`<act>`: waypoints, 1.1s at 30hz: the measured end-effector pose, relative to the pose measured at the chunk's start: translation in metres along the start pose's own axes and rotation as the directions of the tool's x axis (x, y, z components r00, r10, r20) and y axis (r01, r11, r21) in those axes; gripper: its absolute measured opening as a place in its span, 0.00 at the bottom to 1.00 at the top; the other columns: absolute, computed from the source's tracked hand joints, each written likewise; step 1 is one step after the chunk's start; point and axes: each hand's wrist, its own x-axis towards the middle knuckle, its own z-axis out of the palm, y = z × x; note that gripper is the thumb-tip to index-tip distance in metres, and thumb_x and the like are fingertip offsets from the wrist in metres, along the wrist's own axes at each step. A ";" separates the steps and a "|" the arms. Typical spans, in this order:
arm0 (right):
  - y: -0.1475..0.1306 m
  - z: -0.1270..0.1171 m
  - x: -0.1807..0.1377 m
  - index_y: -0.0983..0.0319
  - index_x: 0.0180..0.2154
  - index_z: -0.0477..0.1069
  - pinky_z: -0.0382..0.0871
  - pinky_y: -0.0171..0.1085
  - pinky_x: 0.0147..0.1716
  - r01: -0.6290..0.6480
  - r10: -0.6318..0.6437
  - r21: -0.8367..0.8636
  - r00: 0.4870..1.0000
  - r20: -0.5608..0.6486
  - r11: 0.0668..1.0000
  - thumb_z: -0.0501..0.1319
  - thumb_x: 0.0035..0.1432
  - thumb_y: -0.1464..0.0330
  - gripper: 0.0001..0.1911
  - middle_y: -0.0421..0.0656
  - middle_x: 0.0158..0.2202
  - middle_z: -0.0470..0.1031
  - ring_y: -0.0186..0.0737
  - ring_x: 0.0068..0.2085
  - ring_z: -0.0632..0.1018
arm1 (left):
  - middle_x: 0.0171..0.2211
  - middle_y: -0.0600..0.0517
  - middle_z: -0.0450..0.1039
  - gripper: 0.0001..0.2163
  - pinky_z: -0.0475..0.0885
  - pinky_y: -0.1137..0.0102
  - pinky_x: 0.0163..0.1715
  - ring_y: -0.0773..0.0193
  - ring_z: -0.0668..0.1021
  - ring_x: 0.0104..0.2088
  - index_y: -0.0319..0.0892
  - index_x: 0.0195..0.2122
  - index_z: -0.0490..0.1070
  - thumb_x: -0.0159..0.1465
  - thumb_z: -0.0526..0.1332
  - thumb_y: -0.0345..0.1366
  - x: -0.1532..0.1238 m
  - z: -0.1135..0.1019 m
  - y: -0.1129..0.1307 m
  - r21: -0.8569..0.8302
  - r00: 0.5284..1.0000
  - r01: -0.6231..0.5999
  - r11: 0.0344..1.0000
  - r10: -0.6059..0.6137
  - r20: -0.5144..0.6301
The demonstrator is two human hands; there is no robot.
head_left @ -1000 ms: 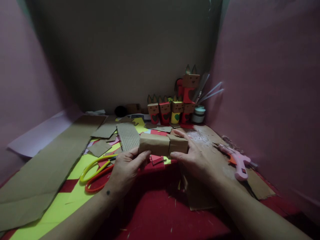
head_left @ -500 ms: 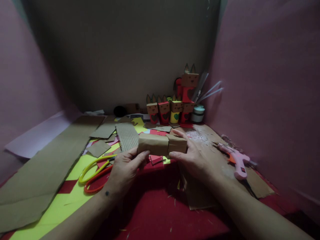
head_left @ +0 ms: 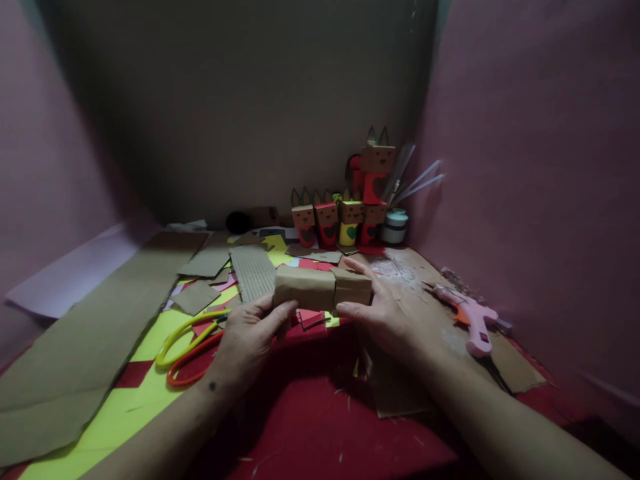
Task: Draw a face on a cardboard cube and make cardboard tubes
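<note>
Between my two hands is a folded brown cardboard box piece [head_left: 305, 288], lying sideways above the red table surface, with a seam right of its middle. My left hand [head_left: 255, 333] pinches its left end, thumb in front and fingers behind. My right hand [head_left: 383, 313] grips the right end, thumb along the lower front edge and index finger over the top. By my left wrist lie scissors [head_left: 187, 343] with yellow and orange handles, their blades mostly hidden. Off to the right, a pink glue gun [head_left: 473, 317] rests on cardboard.
Several cardboard figures with pointed ears and paper hearts [head_left: 327, 223] stand at the back, one stacked higher. Beside them is a pale blue jar [head_left: 395, 227] near clear glue sticks [head_left: 420, 180]. A long cardboard strip [head_left: 100, 340] and yellow paper [head_left: 107, 420] cover the left.
The whole view has shifted very slightly. Both hands keep the same hold on the cardboard box piece.
</note>
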 end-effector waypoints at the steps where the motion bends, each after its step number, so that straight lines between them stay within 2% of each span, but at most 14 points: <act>1: 0.001 0.000 0.000 0.57 0.58 0.60 0.69 0.46 0.48 0.000 0.000 0.008 1.000 0.004 1.000 0.70 0.41 0.64 0.41 0.47 0.47 0.75 0.53 0.51 0.74 | 0.21 0.55 0.67 0.12 0.60 0.71 0.24 0.66 0.69 0.23 0.41 0.24 0.71 0.58 0.64 0.44 0.000 0.000 0.000 0.001 1.000 -0.002 1.000 0.002 0.002; 8: -0.001 0.000 0.000 0.57 0.59 0.58 0.69 0.45 0.48 -0.015 0.014 0.047 1.000 0.028 0.999 0.70 0.42 0.65 0.42 0.48 0.50 0.73 0.52 0.50 0.75 | 0.23 0.53 0.71 0.11 0.61 0.71 0.26 0.65 0.70 0.24 0.41 0.30 0.75 0.58 0.64 0.44 0.000 -0.001 0.000 0.010 1.000 -0.006 1.000 0.006 0.000; 13: -0.007 0.000 -0.002 0.57 0.58 0.60 0.69 0.45 0.48 -0.039 0.039 0.028 0.999 0.013 0.999 0.70 0.42 0.67 0.41 0.49 0.51 0.73 0.53 0.51 0.74 | 0.22 0.54 0.70 0.11 0.59 0.71 0.24 0.67 0.68 0.23 0.41 0.29 0.76 0.57 0.65 0.44 -0.001 0.001 0.004 0.019 1.000 0.000 1.000 0.001 -0.023; 19: -0.002 0.000 -0.002 0.58 0.58 0.60 0.67 0.45 0.50 -0.021 0.019 0.098 0.999 0.029 0.995 0.72 0.42 0.66 0.42 0.48 0.52 0.72 0.50 0.51 0.74 | 0.22 0.54 0.71 0.10 0.60 0.71 0.25 0.67 0.68 0.23 0.40 0.31 0.77 0.57 0.64 0.43 0.000 0.001 0.004 0.004 1.000 -0.007 1.000 0.007 -0.008; 26: 0.004 -0.003 0.000 0.52 0.58 0.62 0.65 0.47 0.53 0.008 -0.009 0.124 1.000 0.009 0.992 0.73 0.41 0.68 0.42 0.45 0.57 0.67 0.51 0.54 0.71 | 0.26 0.53 0.72 0.09 0.63 0.70 0.29 0.65 0.70 0.27 0.40 0.33 0.78 0.59 0.63 0.41 -0.003 0.001 0.004 0.067 0.995 -0.098 0.993 0.099 -0.009; 30: 0.006 -0.003 -0.001 0.50 0.58 0.62 0.64 0.48 0.55 0.070 -0.071 0.112 0.998 0.000 0.991 0.73 0.41 0.68 0.41 0.44 0.59 0.64 0.51 0.56 0.70 | 0.29 0.53 0.73 0.08 0.65 0.70 0.30 0.65 0.71 0.29 0.41 0.32 0.76 0.59 0.64 0.40 -0.004 0.000 0.001 0.028 0.993 -0.122 0.992 0.122 -0.006; 33: 0.000 -0.003 -0.001 0.51 0.58 0.61 0.66 0.49 0.53 0.085 -0.085 0.077 0.996 0.001 0.993 0.72 0.43 0.66 0.40 0.45 0.58 0.66 0.52 0.54 0.71 | 0.26 0.54 0.71 0.08 0.65 0.72 0.29 0.67 0.71 0.28 0.41 0.30 0.75 0.59 0.65 0.41 -0.003 0.000 -0.001 -0.064 0.997 -0.071 0.995 0.073 0.017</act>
